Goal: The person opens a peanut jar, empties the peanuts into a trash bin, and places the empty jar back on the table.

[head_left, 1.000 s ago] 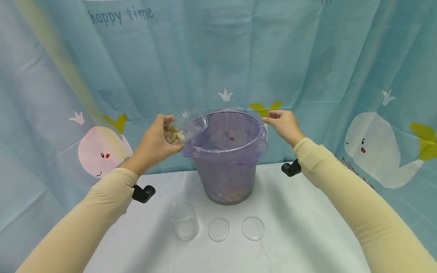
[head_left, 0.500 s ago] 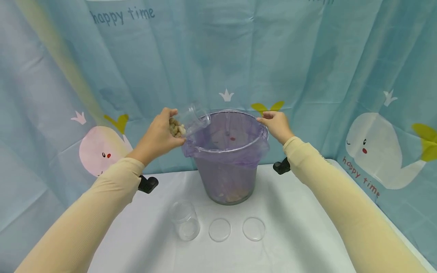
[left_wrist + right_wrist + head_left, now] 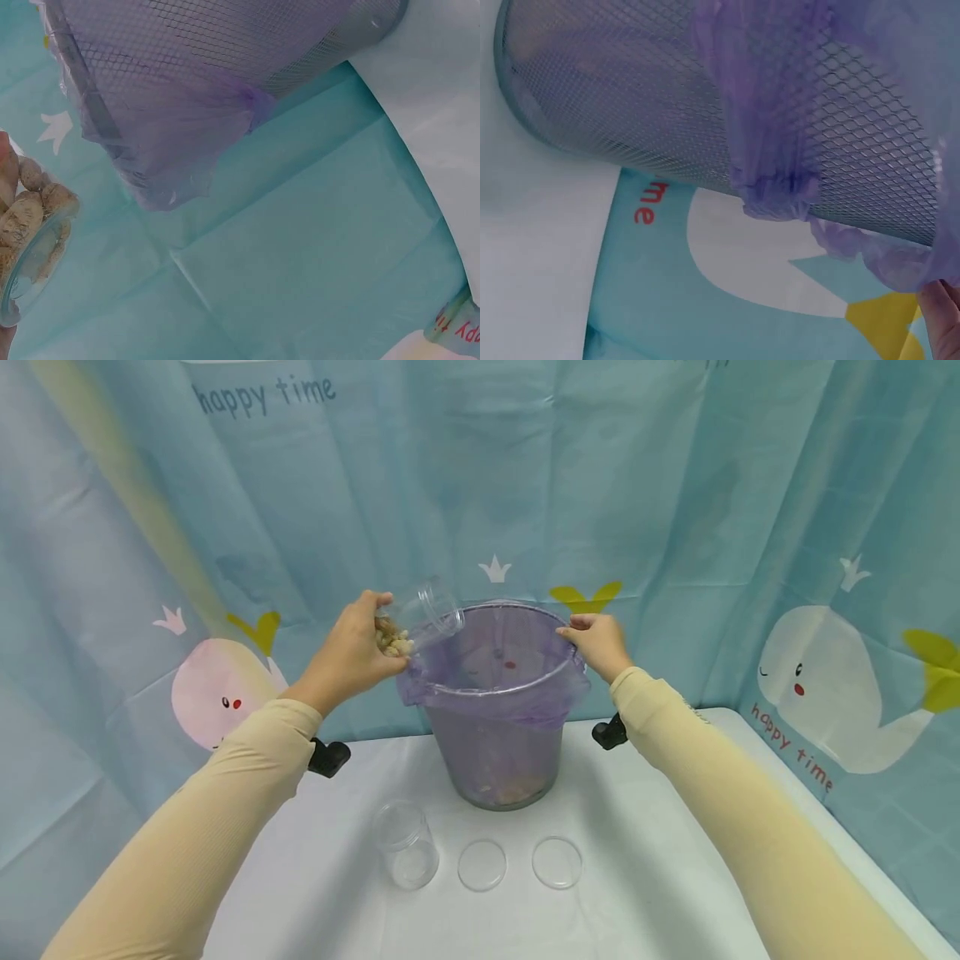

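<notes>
My left hand (image 3: 345,652) grips a clear plastic jar (image 3: 431,614) by its base end. The jar is tilted, its mouth over the left rim of a mesh waste bin (image 3: 501,768). Peanuts in their shells (image 3: 394,639) lie near the jar's base, and they show at the left edge of the left wrist view. A thin purple bin bag (image 3: 491,703) lines the bin and hangs over its rim. My right hand (image 3: 602,643) pinches the bag at the right rim; in the right wrist view its thumb (image 3: 939,319) meets the bag's edge. Some pale matter lies blurred in the bin's bottom.
A second clear jar (image 3: 407,843) stands on the white table (image 3: 637,893) in front of the bin. Beside it two clear round lids lie flat, a left lid (image 3: 482,866) and a right lid (image 3: 557,862). A blue patterned curtain (image 3: 420,485) hangs behind.
My left hand has moved slightly right and up, bringing the jar's mouth further over the rim. The right hand has come left and down onto the bag's edge. Peanuts have shifted within the jar.
</notes>
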Tool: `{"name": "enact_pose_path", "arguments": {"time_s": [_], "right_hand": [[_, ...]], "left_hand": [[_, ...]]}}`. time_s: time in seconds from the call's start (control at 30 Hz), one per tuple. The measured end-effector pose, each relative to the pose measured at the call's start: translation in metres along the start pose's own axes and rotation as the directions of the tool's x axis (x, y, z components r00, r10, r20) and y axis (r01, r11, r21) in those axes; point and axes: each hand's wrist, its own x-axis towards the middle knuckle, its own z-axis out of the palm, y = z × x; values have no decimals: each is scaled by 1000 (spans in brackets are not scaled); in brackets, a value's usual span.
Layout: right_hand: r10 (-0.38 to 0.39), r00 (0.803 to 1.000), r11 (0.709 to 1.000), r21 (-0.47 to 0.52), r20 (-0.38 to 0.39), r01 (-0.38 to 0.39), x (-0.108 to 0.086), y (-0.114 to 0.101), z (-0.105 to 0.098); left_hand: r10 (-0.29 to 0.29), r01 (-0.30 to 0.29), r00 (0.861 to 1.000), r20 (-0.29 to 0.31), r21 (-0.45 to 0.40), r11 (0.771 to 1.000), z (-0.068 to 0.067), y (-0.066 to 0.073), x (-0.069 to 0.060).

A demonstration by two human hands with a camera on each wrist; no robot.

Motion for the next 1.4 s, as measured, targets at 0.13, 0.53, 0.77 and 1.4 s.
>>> {"name": "enact_pose_path", "arguments": {"time_s": [0.13,0.53,0.77,1.4], "right_hand": [[4,1000,1000,-4,0,-4,-2,2,1],[-15,999,1000,-8,-44,15,-5,6,6],[-23,996,1000,-4,-90,23,-7,5,13],[-9,993,1000,-12,-122,8,-7,7,16]], "left_hand": [[-3,4,1000,14,-45,999,2,1,2],[42,-40,999,31,-36,999,4,4,9],[193,-183,980,-55,152,971,4,5,14],[320,-300,946,-44,251,920,17,0,16]]}}
